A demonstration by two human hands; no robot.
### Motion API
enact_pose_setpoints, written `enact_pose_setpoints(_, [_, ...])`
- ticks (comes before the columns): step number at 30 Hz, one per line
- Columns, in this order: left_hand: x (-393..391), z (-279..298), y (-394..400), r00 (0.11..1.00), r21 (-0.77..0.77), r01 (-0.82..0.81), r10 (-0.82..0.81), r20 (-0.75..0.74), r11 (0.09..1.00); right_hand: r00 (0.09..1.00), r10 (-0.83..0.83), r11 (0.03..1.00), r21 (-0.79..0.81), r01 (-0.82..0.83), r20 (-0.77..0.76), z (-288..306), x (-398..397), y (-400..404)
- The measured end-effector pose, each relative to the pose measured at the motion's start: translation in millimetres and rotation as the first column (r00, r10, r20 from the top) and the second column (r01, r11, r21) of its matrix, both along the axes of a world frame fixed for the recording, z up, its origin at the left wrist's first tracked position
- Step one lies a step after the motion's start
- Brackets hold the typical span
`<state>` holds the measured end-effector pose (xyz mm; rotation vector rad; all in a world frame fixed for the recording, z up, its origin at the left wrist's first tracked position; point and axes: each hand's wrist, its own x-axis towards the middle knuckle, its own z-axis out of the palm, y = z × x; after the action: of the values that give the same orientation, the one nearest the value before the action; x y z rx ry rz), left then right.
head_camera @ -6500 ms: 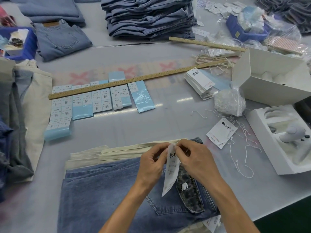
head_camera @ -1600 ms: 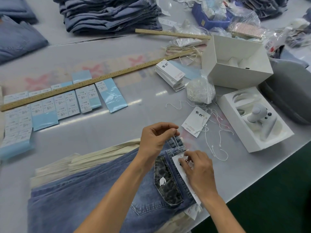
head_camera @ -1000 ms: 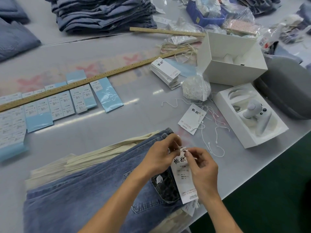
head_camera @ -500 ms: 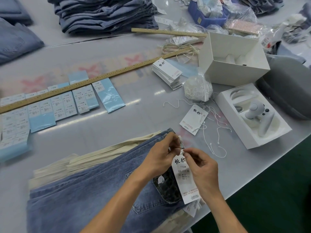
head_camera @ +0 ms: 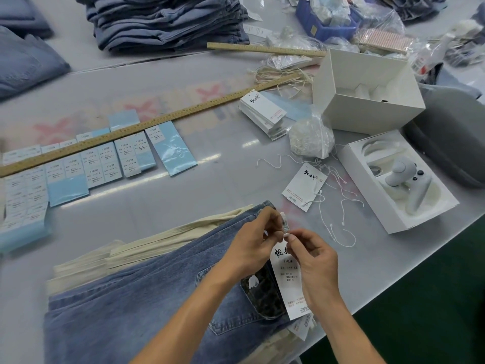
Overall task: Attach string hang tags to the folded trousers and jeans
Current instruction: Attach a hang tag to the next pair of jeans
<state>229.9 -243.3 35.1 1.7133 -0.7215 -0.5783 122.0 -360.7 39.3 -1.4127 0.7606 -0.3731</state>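
Since rising, hands (head_camera: 283, 248) higher on hang tag (head_camera: 288, 282).

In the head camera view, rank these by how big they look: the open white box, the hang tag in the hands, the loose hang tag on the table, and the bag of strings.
Largest to smallest as they appear:
1. open white box
2. hang tag in the hands, though it is nearest the camera
3. and 4. bag of strings and loose hang tag look alike, so I will not rank them.

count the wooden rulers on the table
2. A long wooden ruler lies diagonally across the blue label sheets at mid-table. A shorter ruler lies further back, in front of the stacked jeans. More could be hidden under the clutter.
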Motion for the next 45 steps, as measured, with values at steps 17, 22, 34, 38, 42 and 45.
enact_pose_setpoints(17, [-0.1,-2.0,-0.2,1.000,0.007,0.000,0.000,0.018,1.000,0.999,0.041,0.999,-0.016,-0.041,-0.032,-0.5,-0.4,-0.3])
enact_pose_setpoints(22, [1.0,-3.6,2.0,0.998,-0.025,-0.043,0.042,-0.047,0.999,1.000,0.009,0.986,0.165,-0.008,-0.006,4.4,1.9,2.2])
enact_pose_setpoints(34, [-16.2,-26.2,-4.2,0.963,0.142,-0.189,0.155,0.220,0.972,0.984,-0.019,0.985,-0.171,-0.012,-0.175,3.3,-6.3,-7.9])
enact_pose_setpoints(38, [-26.6,-38.1,9.5,0.933,0.296,-0.069,-0.044,0.357,0.953,0.904,0.044,0.815,-0.508,-0.279,-0.425,4.5,-16.6,-18.4])
enact_pose_setpoints(42, [-27.3,-33.2,10.4,0.951,0.203,-0.066,0.000,0.309,0.977,0.853,0.090,0.821,-0.446,-0.356,-0.514,7.5,-27.9,-10.1])
enact_pose_setpoints(45, [-23.2,-24.3,7.4,0.984,0.085,-0.107,0.094,0.149,0.991,0.848,0.107,0.846,-0.401,-0.351,-0.518,12.4,-29.3,-2.7])
